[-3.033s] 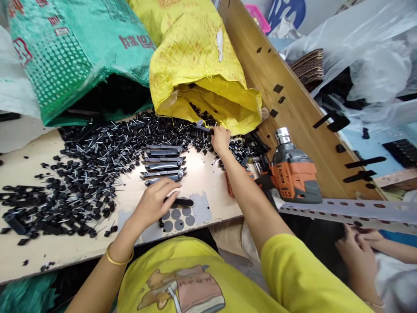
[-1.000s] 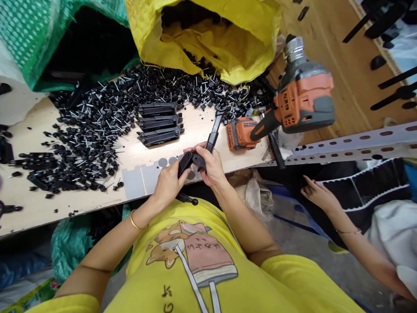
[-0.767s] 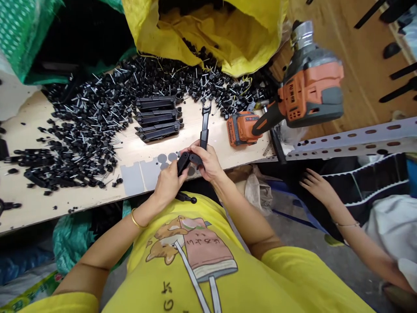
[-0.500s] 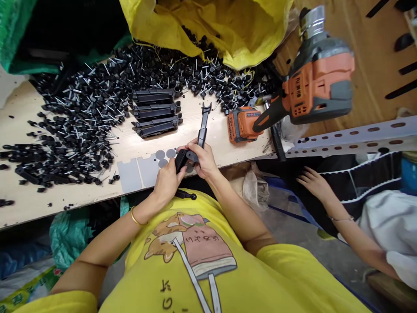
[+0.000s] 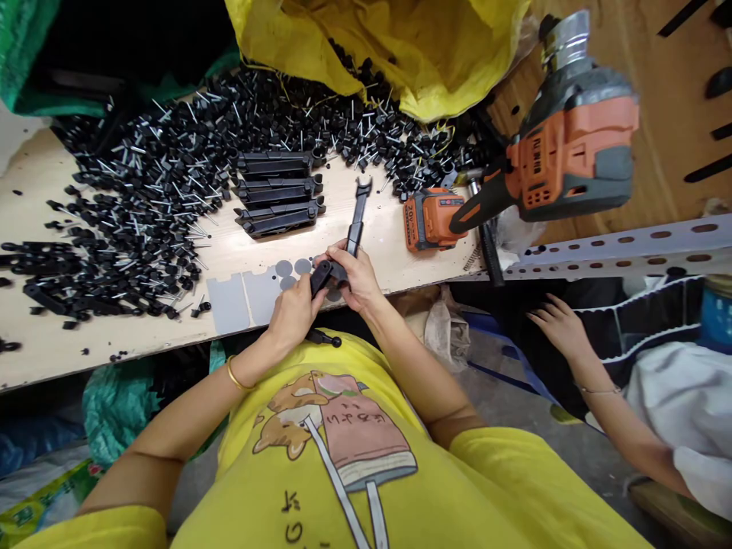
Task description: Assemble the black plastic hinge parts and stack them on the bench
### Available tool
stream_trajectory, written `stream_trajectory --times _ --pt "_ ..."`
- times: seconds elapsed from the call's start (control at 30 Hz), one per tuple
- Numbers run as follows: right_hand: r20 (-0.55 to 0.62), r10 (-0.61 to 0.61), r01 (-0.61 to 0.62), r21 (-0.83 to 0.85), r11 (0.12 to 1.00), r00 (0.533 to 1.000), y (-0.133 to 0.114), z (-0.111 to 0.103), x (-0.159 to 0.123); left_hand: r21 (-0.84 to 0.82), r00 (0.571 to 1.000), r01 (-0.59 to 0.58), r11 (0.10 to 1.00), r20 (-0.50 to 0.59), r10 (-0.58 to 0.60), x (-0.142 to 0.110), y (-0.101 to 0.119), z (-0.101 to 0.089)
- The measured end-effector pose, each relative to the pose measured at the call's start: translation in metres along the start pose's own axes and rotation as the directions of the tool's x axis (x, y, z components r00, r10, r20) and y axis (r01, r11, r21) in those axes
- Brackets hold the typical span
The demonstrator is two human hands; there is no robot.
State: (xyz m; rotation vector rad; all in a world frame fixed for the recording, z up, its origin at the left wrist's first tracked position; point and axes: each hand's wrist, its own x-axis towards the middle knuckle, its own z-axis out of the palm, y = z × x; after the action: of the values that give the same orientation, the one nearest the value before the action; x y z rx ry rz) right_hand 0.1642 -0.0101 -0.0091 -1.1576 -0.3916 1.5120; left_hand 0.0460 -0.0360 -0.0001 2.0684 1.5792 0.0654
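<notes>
At the near edge of a wooden workbench (image 5: 114,358), a worker's right hand (image 5: 357,278) closes around the lower end of a long black plastic arm (image 5: 355,221), while the left hand (image 5: 294,311) pinches a shorter black piece (image 5: 320,278) against that same end. The arm's long axis runs almost straight away from the body, its forked tip pointing toward the yellow sack (image 5: 400,53), just short of a heap of small black pins (image 5: 171,183). Both hands meet at the joint, the right slightly nearer the arm's shaft; finished arms (image 5: 277,194) and an orange power driver (image 5: 566,152) lie beyond.
</notes>
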Motion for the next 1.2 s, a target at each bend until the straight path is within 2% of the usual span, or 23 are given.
stream_trajectory --times 0.17,0.27,0.33,0.43,0.53,0.63,0.77,0.9,1.03,1.2 --pt "0.142 0.182 -0.176 -0.056 0.983 0.973 -0.019 -0.012 -0.008 0.089 0.991 -0.113 0.990 0.086 0.106 -0.009 -0.008 -0.006" --pt "0.244 0.270 -0.242 -0.140 0.960 0.931 -0.025 -0.018 -0.021 0.119 0.953 -0.277 0.954 0.165 0.256 -0.018 -0.010 -0.010" --pt "0.261 0.285 -0.250 -0.160 0.955 0.922 -0.024 -0.020 -0.030 0.139 0.932 -0.330 0.934 0.204 0.299 -0.025 -0.008 -0.013" --pt "0.077 0.189 -0.181 -0.099 0.978 0.979 -0.013 -0.017 -0.040 0.180 0.950 -0.235 0.955 0.249 0.187 -0.032 0.002 -0.015" --pt "-0.065 0.136 -0.138 -0.037 0.990 0.989 -0.002 -0.012 -0.042 0.173 0.948 -0.157 0.972 0.302 0.099 -0.034 0.012 -0.018" --pt "-0.068 0.158 -0.158 -0.006 0.987 0.985 0.002 -0.008 -0.040 0.151 0.946 -0.143 0.978 0.312 0.090 -0.031 0.016 -0.019" --pt "-0.167 0.072 -0.068 0.028 0.997 0.983 -0.001 -0.002 -0.034 0.175 0.964 -0.076 0.982 0.265 0.027 -0.026 0.016 -0.021" --pt "-0.129 0.097 -0.094 0.028 0.995 0.987 -0.003 0.003 -0.028 0.148 0.952 -0.119 0.982 0.297 0.071 -0.017 0.013 -0.026" --pt "-0.218 0.018 -0.013 0.026 1.000 0.976 -0.001 0.010 -0.021 0.162 0.957 -0.120 0.979 0.281 0.070 -0.008 0.009 -0.031" --pt "-0.247 -0.009 0.015 0.020 1.000 0.969 0.011 0.015 -0.011 0.205 0.936 -0.117 0.972 0.350 0.039 0.005 0.000 -0.035"
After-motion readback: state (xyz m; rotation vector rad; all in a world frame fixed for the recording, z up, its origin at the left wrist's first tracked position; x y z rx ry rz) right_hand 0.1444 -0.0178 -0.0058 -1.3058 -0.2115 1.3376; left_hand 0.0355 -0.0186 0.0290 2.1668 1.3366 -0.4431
